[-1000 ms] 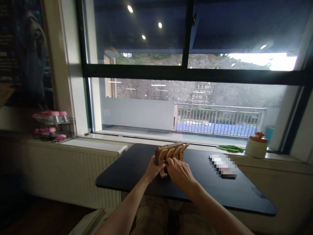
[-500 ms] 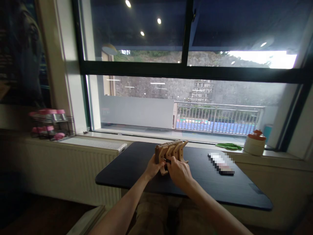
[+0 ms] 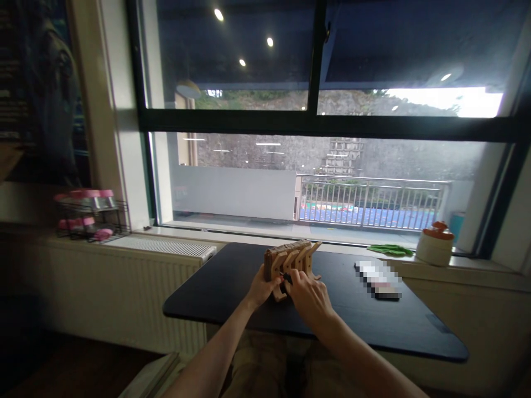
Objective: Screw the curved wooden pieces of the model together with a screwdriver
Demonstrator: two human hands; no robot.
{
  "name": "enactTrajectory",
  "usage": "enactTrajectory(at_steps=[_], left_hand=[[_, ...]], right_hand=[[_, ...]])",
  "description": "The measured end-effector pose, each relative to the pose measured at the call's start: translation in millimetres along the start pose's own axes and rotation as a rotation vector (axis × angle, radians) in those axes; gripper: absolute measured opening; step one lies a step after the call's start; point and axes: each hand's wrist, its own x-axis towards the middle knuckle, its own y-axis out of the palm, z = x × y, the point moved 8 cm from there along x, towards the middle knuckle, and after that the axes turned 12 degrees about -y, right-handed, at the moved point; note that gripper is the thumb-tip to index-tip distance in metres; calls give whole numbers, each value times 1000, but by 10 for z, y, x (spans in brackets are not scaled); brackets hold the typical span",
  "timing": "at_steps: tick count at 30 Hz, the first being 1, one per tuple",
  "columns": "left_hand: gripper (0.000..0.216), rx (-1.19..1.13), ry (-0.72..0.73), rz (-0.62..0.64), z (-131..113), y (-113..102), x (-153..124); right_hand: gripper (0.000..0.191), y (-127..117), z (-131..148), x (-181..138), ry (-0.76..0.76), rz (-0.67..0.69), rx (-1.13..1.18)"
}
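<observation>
A wooden rack (image 3: pixel 290 247) with several angled, hook-like wooden pieces along its side is held up over the dark table (image 3: pixel 207 290). My left hand (image 3: pixel 262 287) grips its left end, fingers closed around the wood. In my closed right hand (image 3: pixel 307 292) is a small screwdriver (image 3: pixel 287 278) with a black handle and a thin metal shaft. Its tip points at the nearest angled piece on the left; whether it sits in a screw is too small to see. My right fingers partly cover the lower part of the rack.
A blurred-out flat object (image 3: pixel 377 279) lies on the table's right side. On the window sill are a green cloth (image 3: pixel 390 250) and a white pot with an orange lid (image 3: pixel 435 246). Left stand a radiator (image 3: pixel 136 282) and a wire rack with pink-lidded jars (image 3: pixel 93 203).
My right hand has turned slightly about the screwdriver, its knuckles shifting. Both hands keep their hold on the wooden rack and tool. The whole view has shifted slightly with my head.
</observation>
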Motion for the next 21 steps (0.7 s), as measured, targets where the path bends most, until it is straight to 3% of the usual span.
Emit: enactTrajectory(at_steps=[4,9,14,21], left_hand=[[42,43,9,-37,-10,-30,-3],[42,60,23,-37,-14,-39,2],[44,27,25,-31,16,-34,26],[46,41,13,-29,36,-32,31]], right_hand=[[14,-8,134,30,-102,30,-160],[13,33,162,52,-111,69,-186],[13,53,6,46,18,77,-29],[34,107,-225,0,157,122,150]])
